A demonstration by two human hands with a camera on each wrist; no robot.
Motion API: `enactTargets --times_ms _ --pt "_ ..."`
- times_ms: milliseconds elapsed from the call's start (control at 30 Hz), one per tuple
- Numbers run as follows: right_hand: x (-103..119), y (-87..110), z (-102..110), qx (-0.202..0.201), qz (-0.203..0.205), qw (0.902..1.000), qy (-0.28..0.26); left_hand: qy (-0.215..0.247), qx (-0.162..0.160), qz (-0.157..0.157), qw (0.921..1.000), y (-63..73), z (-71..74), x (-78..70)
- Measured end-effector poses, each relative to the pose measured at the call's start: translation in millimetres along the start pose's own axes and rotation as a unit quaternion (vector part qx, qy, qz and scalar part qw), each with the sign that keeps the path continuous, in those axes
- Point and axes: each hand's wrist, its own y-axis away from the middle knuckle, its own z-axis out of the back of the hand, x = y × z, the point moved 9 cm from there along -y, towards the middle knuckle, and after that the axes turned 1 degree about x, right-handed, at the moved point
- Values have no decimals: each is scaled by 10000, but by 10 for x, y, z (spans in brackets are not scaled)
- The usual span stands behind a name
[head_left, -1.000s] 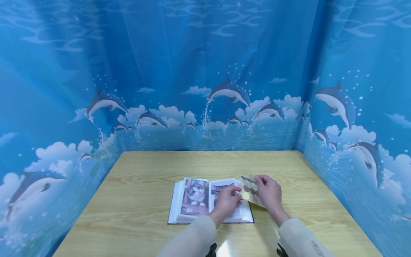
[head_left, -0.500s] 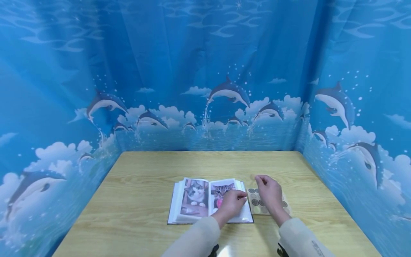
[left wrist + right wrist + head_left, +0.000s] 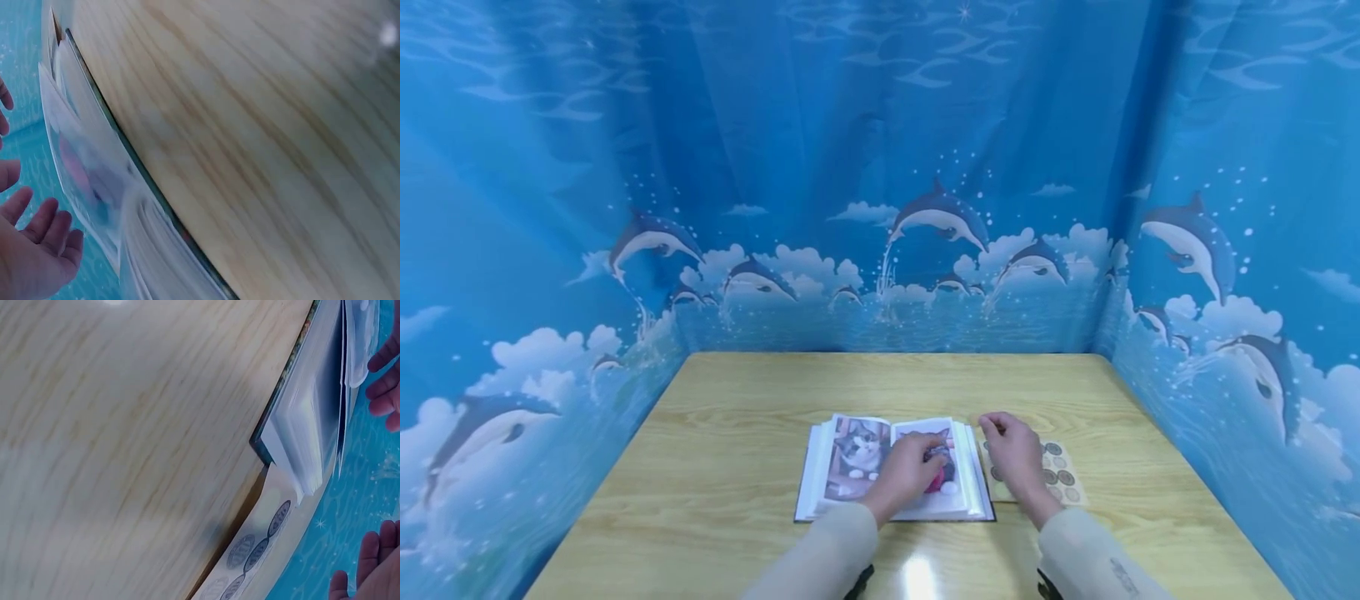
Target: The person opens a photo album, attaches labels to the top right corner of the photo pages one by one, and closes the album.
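A photo album (image 3: 859,454) lies open on the table, with a cat picture on each page. My left hand (image 3: 906,471) hovers over its right page, partly hiding the picture, its fingers loosely bent with nothing visible in them. To the right of the album, a sheet of round seal-like stickers (image 3: 1063,471) lies flat, partly covered by my right hand (image 3: 1017,457). The thumb and index finger of that hand are close together near the album's right edge; whether a small sticker sits between them is too small to tell. In the right wrist view, the sheet's near edge (image 3: 253,553) borders the album.
The wooden table (image 3: 737,392) extends around the album, with a glare spot near its front edge. A blue curtain (image 3: 820,167) printed with dolphins stands behind the table and on both sides.
A second ago both hands were at the raised sticker sheet. The sheet came down onto the table beside the album. My left hand moved left over the right page; my right hand shifted slightly left.
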Motion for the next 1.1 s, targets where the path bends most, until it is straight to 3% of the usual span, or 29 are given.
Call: enactTargets --times_ms 133,333,500,733,933,1100 --pt "46 -10 -74 26 54 10000 71 -822 207 -49 9964 52 80 90" --pt "156 -33 -164 -66 319 9990 292 -1830 405 -116 9822 121 200 221" --pt "227 -42 -278 -51 444 9983 362 -2037 491 122 9777 191 303 396" --pt "318 -24 -442 193 457 9981 376 -2338 572 130 9705 335 477 600" --pt "390 -33 -525 231 578 9969 478 -2555 978 425 9609 444 482 786" --pt "449 -45 -607 248 749 9949 623 -2599 1014 375 9596 494 501 811"
